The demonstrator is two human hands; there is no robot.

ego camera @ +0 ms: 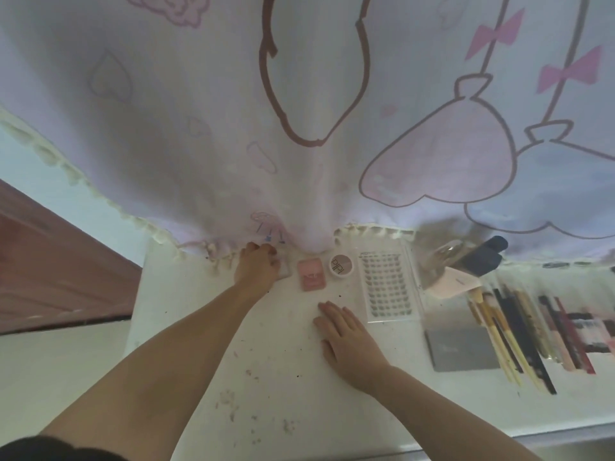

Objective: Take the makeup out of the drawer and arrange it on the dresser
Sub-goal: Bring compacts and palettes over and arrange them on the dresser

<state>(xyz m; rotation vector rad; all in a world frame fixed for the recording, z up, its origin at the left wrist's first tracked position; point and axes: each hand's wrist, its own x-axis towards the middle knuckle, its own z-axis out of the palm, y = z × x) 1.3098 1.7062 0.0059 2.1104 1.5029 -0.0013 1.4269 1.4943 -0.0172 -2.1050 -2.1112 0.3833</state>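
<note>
I see the left hand (pixel 258 266) extended to the far edge of the white desk (pixel 266 377), directly left of the pink compact (pixel 311 274). Its fingers are curled down over a small pale item (pixel 283 269) whose corner shows at the hand's right side; I cannot identify that item. The knuckles meet the fringe of the printed curtain (pixel 233 111) that hangs to the desk's back edge.

I see the right hand (pixel 346 337) lying palm down on the desk, nearer to me than the pink compact and slightly to its right. Its fingers are straight and slightly spread, and it holds nothing.

Makeup positions, referenced to the pink compact:
- Round powder jar (pixel 341 266): just beside it on the right.
- Clear lash tray (pixel 387 286): further right, beyond the jar.
- Dark-capped bottle (pixel 482 257): further right again, lying tilted at the curtain hem, with a pale pink box (pixel 454 282) just in front of it.
- Grey palette (pixel 462 349): right of and nearer than the lash tray.
- Row of brushes and pencils (pixel 519 334): at the far right, laid side by side, touching the palette's right edge.

The desk surface carries scattered stains and crumbs near its front edge.
</note>
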